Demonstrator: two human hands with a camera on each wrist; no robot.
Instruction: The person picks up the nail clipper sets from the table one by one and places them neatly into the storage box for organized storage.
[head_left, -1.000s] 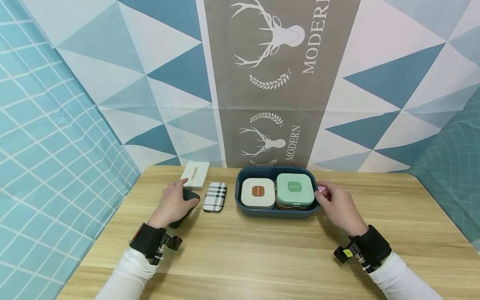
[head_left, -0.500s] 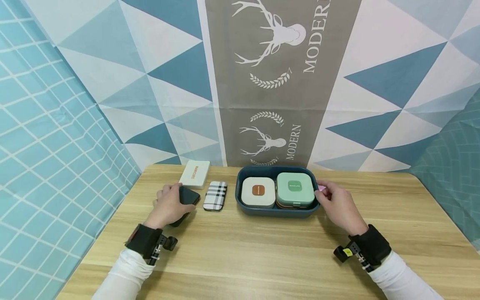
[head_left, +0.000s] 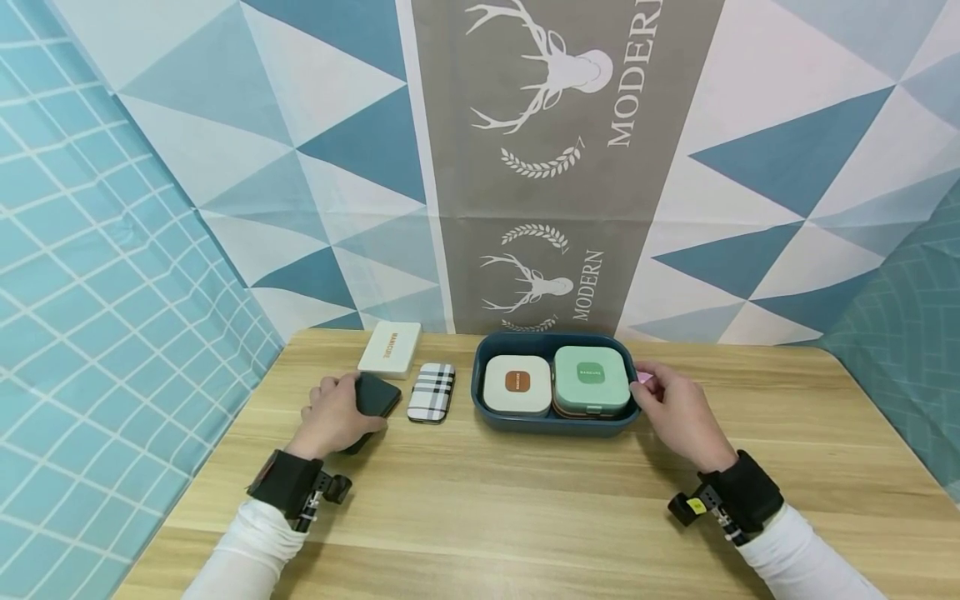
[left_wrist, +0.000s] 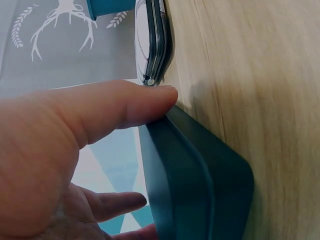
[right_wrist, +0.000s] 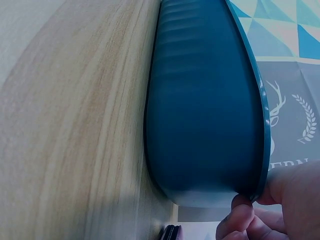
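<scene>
My left hand (head_left: pixel 330 417) holds a dark green case (head_left: pixel 377 394) lying on the table at the left, thumb along its right edge and fingers at its other side. In the left wrist view the thumb overlaps the case's (left_wrist: pixel 200 175) near corner. At the right, my right hand (head_left: pixel 678 408) pinches the right-end rim of a dark blue bin (head_left: pixel 555 427) between thumb and fingers; the right wrist view shows this grip at the lip (right_wrist: pixel 260 185). Inside the bin, a cream case (head_left: pixel 516 400) sits beside a mint green case (head_left: pixel 588 387), with a brownish edge showing beneath the mint one.
A black-and-white plaid case (head_left: pixel 431 392) lies between the green case and the bin. Behind it to the left is a white case (head_left: pixel 390 348) lettered MANICURE. Something pink (head_left: pixel 643 377) shows behind the right hand. Patterned wall cloth (head_left: pixel 525 183) rises at the table's back edge.
My left hand has shifted slightly left and back toward me over the dark green case, uncovering more of its top. The right hand stays at the bin's rim.
</scene>
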